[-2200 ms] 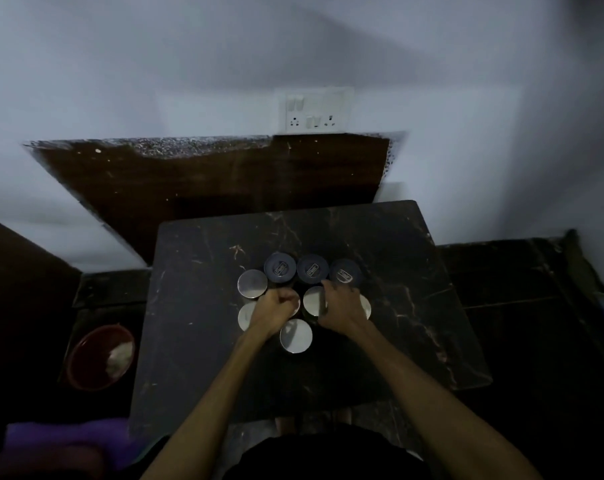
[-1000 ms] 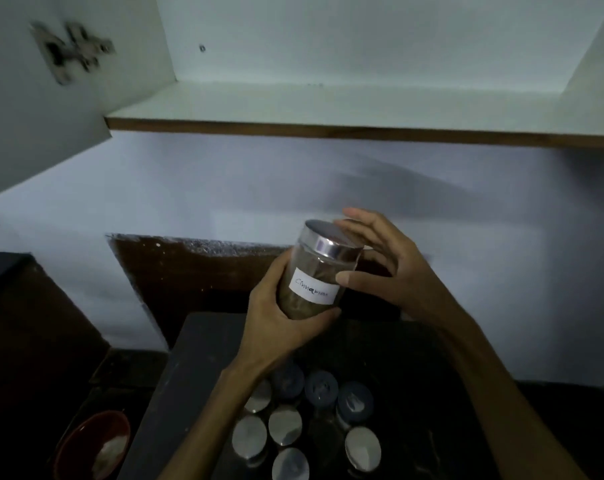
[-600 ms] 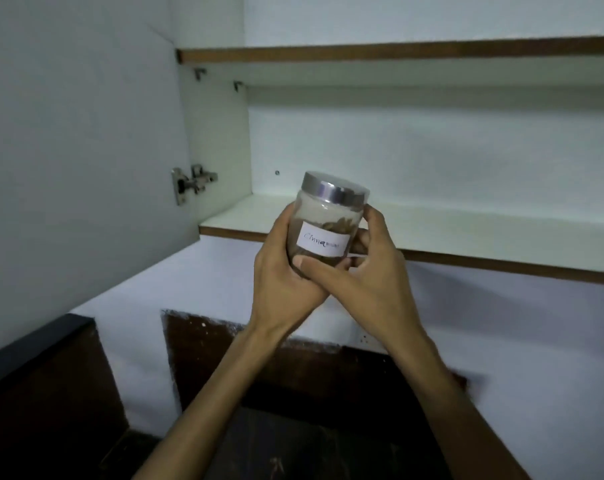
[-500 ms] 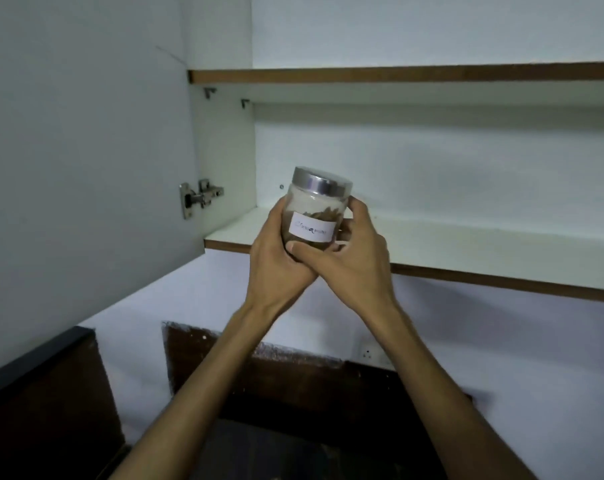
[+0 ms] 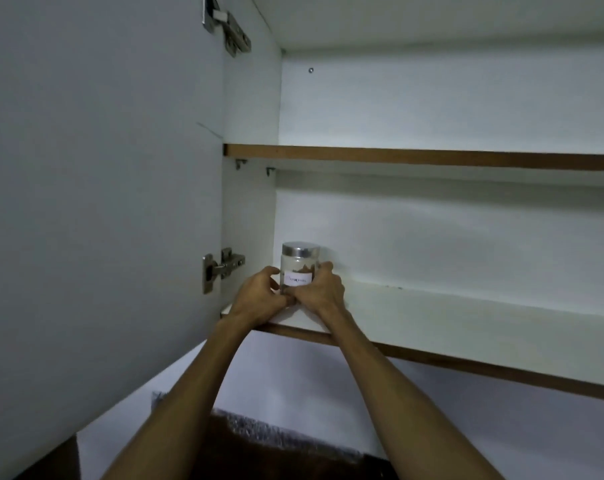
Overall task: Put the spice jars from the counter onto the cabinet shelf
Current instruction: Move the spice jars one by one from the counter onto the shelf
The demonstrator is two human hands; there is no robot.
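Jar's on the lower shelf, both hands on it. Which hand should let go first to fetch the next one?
Probably the left hand: it only touches the jar low at its side. The right hand wraps further round, fingers behind it, so it can steady the jar on the shelf.

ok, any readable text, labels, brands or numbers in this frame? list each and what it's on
One text only: a dark handwritten word on the white paper label of the clear glass spice jar with a silver metal lid, too blurred to read.
No text, brand or number shows on the white cabinet shelf, the cabinet door or the metal hinges.
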